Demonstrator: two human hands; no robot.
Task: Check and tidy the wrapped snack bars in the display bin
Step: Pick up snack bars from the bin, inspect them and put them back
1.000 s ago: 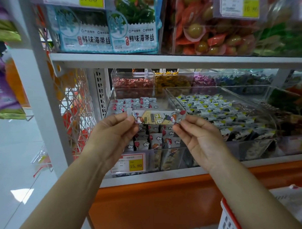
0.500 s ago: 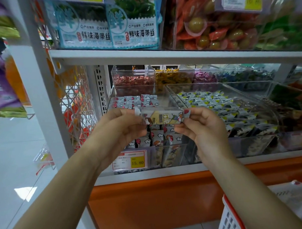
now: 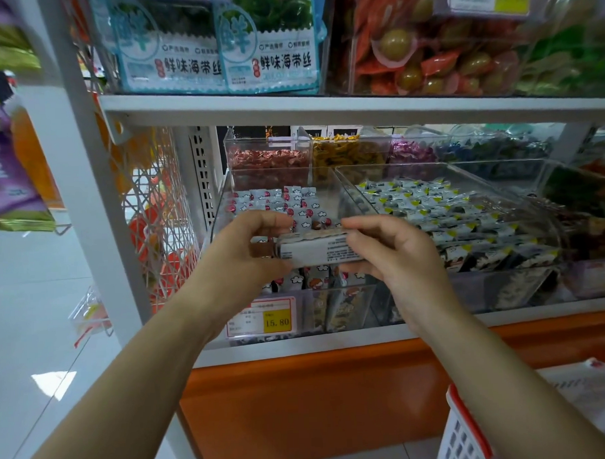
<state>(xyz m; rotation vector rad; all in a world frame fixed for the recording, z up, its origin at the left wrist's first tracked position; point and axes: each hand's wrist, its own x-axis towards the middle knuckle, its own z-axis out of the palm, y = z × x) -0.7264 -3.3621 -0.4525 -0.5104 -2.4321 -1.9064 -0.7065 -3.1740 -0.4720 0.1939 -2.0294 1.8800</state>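
Both hands hold one wrapped snack bar [image 3: 317, 251] level above the clear display bin [image 3: 327, 187]. Its pale back with small printed text faces me. My left hand [image 3: 242, 262] pinches the bar's left end and my right hand [image 3: 396, 257] grips its right end, fingers curled over the top edge. Rows of similar wrapped bars [image 3: 293, 202] with red and white cartoon wrappers fill the bin below and behind the hands. A yellow price tag [image 3: 277, 321] reading 15.80 sits on the bin's front wall.
A second clear bin [image 3: 465, 216] of yellow-and-black wrapped bars stands to the right. Smaller candy bins [image 3: 267, 158] line the back. A white shelf [image 3: 324, 106] runs overhead with seaweed packs. An orange base panel [image 3: 317, 400] and a red-rimmed white basket [image 3: 462, 429] are below.
The bar has been turned over between both hands: its cartoon front faced me before, its printed back faces me now. It sits slightly lower and closer.
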